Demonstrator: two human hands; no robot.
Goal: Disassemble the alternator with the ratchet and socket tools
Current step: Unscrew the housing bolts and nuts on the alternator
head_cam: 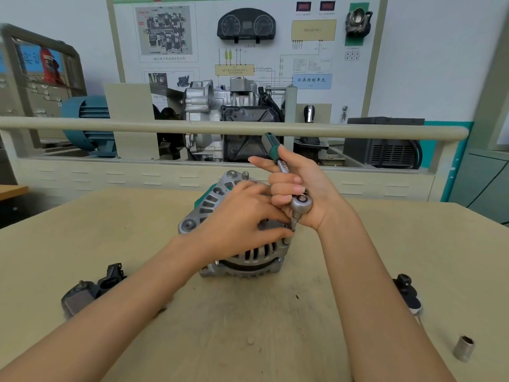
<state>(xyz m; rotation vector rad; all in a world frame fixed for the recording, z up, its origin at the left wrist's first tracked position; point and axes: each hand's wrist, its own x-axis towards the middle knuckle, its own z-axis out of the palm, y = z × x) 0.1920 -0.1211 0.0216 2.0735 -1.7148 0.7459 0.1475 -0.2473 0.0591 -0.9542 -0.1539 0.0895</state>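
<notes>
A silver alternator (pixel 248 255) with slotted housing stands in the middle of the beige table (pixel 248 312). My right hand (pixel 300 188) is wrapped around a ratchet (pixel 301 204) with a green and black handle that points up and away; its head hangs over the alternator's right upper edge. Below the head, a small socket or bit (pixel 293 223) points down at the housing. My left hand (pixel 242 219) lies over the alternator's top, with its fingertips pinching that socket. The fastener under it is hidden by my fingers.
A black and grey removed part (pixel 91 288) lies on the table at the left. Another black part (pixel 407 292) sits at the right, and a loose chrome socket (pixel 464 348) lies near the front right. Behind the table runs a rail (pixel 110 125) with a training engine display.
</notes>
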